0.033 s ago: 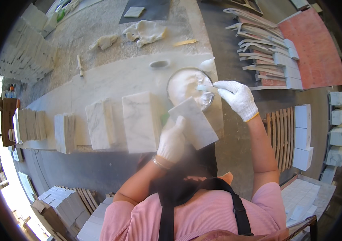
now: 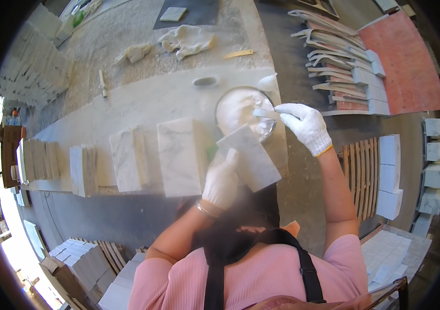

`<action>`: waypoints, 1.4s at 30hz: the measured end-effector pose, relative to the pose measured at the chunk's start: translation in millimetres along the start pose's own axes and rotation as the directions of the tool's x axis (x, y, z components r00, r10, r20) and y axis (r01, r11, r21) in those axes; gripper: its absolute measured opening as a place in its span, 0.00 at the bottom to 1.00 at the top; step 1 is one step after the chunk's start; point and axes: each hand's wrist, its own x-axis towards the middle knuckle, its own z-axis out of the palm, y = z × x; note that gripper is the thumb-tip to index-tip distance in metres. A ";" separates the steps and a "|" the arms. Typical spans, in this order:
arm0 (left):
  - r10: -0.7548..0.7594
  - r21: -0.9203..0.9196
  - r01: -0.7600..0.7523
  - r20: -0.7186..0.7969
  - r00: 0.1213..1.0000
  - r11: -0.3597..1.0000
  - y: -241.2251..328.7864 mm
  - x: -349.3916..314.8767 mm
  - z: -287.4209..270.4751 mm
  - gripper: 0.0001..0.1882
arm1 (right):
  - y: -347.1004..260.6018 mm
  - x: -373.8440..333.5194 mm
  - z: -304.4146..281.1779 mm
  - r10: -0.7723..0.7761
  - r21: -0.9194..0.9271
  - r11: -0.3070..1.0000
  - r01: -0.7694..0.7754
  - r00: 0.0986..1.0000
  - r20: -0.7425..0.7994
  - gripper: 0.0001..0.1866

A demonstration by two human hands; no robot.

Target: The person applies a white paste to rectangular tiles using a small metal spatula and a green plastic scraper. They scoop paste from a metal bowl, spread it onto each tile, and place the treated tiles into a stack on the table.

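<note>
My left hand (image 2: 223, 181), in a white glove, is closed on a rectangular white-grey marble tile (image 2: 251, 159), its thumb lying on the face. The tile is tilted and its upper corner overlaps the near rim of a round bowl (image 2: 217, 106). White paste (image 2: 238, 108) fills much of that bowl. My right hand (image 2: 305, 126), also gloved, pinches a small flat pale spatula (image 2: 266, 113) whose tip is over the paste at the bowl's right side. Left of my left hand, a stack of marble tiles (image 2: 178, 157) stands on edge on the pale worktop (image 2: 142, 103).
More upright tile stacks (image 2: 126, 160) run leftward along the worktop's near edge. Beyond the bowl lie a grey oval piece (image 2: 205, 81), crumpled cloths (image 2: 186, 42) and a yellowish stick (image 2: 238, 54). At right are a red board (image 2: 403, 62), strips (image 2: 328, 57) and a wooden pallet (image 2: 360, 178).
</note>
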 end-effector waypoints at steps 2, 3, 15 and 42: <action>-0.039 0.037 0.040 -0.033 0.999 0.999 1.3 -1.0 0.7 0.19 | 3.1 1.5 4.1 0.021 0.054 0.998 -0.022 0.999 0.037 0.13; -0.019 0.017 0.019 -0.019 1.000 1.000 1.3 -0.9 1.5 0.19 | 4.5 2.1 5.3 0.032 0.085 0.996 -0.036 0.998 0.053 0.13; -0.003 0.039 0.005 -0.047 0.999 0.999 -8.9 7.6 -1.8 0.17 | -7.1 -14.1 -8.1 0.167 0.459 0.866 -0.199 0.980 0.109 0.15; -0.033 -0.153 0.026 -0.041 0.999 0.988 -1.8 2.7 8.0 0.16 | -27.0 -32.5 -5.9 -0.118 0.133 0.981 0.139 0.981 -0.152 0.13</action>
